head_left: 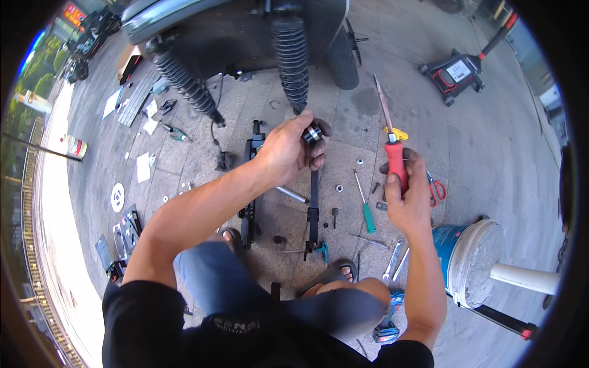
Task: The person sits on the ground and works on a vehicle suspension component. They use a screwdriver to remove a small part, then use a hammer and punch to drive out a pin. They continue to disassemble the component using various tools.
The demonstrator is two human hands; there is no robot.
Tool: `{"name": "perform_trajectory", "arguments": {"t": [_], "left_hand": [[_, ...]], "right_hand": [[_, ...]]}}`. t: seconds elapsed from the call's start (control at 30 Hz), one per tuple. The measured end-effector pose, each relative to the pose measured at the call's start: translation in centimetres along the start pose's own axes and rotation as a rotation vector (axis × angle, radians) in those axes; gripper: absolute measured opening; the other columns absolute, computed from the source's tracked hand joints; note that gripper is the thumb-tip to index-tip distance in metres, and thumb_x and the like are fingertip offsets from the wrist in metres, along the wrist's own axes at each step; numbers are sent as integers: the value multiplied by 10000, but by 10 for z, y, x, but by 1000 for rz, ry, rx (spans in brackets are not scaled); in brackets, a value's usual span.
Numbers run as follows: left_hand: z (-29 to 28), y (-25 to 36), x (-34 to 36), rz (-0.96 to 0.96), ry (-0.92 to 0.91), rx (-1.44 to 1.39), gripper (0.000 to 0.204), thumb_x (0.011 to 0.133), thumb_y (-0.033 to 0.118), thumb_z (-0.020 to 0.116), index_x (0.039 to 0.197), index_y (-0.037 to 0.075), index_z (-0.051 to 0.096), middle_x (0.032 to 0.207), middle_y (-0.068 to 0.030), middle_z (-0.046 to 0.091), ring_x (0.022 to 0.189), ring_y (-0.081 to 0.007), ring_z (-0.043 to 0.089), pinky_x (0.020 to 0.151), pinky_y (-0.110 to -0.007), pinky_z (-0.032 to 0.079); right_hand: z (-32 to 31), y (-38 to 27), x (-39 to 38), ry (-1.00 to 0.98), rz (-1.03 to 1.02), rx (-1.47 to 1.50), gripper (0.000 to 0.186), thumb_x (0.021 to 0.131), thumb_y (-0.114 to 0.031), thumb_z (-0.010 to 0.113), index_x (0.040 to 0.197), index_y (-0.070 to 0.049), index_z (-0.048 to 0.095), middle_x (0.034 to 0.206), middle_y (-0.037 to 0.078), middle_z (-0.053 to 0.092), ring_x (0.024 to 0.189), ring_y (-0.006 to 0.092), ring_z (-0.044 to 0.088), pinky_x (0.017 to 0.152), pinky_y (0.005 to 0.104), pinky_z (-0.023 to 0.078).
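My left hand (287,147) is closed around a small black bushing (312,134) with a shiny metal band. It is right below the lower end of a black coil-spring shock absorber (289,58); whether bushing and shock touch is hidden by my fingers. Off to the right, my right hand (410,199) grips a red-handled screwdriver (397,165), its long blade pointing up and away from me. Under my left hand, a black metal frame (248,202) lies on the paving. A second shock absorber (184,83) hangs further left from the vehicle.
Loose tools lie around: a green-handled screwdriver (368,214), red-handled scissors (437,191), a wrench (392,260), pliers (178,134) and a blue cordless drill (388,325). A bucket (457,257) with a white pipe stands at right. Beyond is a floor jack (454,73).
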State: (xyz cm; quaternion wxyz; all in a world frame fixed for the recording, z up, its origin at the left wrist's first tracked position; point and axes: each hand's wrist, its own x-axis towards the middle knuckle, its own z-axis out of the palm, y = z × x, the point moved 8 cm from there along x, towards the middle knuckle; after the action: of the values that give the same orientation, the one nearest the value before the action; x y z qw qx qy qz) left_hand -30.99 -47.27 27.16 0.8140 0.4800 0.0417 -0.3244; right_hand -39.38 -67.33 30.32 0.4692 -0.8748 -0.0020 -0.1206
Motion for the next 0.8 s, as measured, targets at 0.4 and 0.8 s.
{"name": "perform_trajectory", "arguments": {"t": [0.4, 0.8], "left_hand": [[-62, 43, -30, 306, 81, -59, 482, 1001, 428, 324, 896, 17, 551, 636, -58, 449, 564, -177, 431, 548, -315, 385], [-84, 42, -26, 326, 195, -120, 481, 1004, 414, 319, 890, 9, 552, 616, -66, 465, 540, -188, 432, 537, -315, 376]], "right_hand": [[83, -90, -47, -260, -174, -71, 539, 820, -117, 573, 1329, -4, 438, 1045, 253, 617, 887, 430, 630, 778, 437, 514], [102, -89, -39, -275, -197, -115, 620, 788, -70, 609, 1378, -80, 419, 878, 194, 600, 730, 385, 615, 647, 442, 504]]}}
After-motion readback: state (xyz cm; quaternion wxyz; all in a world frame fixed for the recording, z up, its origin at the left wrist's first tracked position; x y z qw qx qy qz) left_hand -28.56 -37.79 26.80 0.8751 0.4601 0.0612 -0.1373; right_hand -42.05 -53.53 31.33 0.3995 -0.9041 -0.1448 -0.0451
